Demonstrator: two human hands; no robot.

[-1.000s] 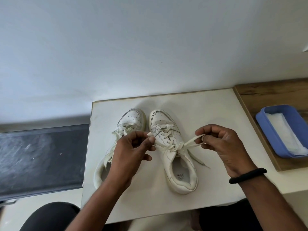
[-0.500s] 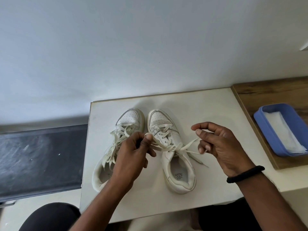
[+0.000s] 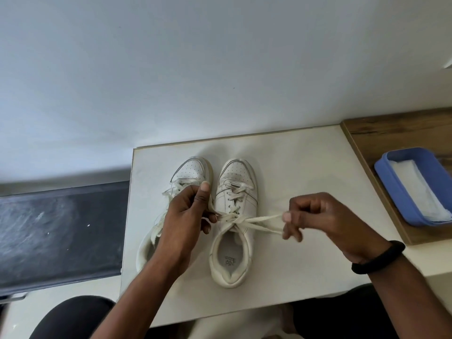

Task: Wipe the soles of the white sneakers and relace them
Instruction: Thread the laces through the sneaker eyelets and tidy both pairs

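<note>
A white tabletop [image 3: 305, 172] stands against a plain pale wall [image 3: 195, 69], and on it two white sneakers lie side by side, toes toward the wall. The right sneaker [image 3: 232, 241] is laced up to its top eyelets; the left sneaker [image 3: 190, 172] lies partly hidden under the left hand [image 3: 186, 216], its laces loose. That hand's fingers are curled shut, pinching one end of the lace [image 3: 259, 221] beside the right sneaker's tongue. The right hand [image 3: 318, 216], a black band [image 3: 378, 258] on its wrist, is closed on the other end, drawn out taut to the side. To the right, a wooden surface [image 3: 391, 128] adjoins the tabletop and carries a blue tray [image 3: 391, 182] with white cloth [image 3: 420, 189] inside. A dark panel [image 3: 61, 231] lies left of the tabletop.
</note>
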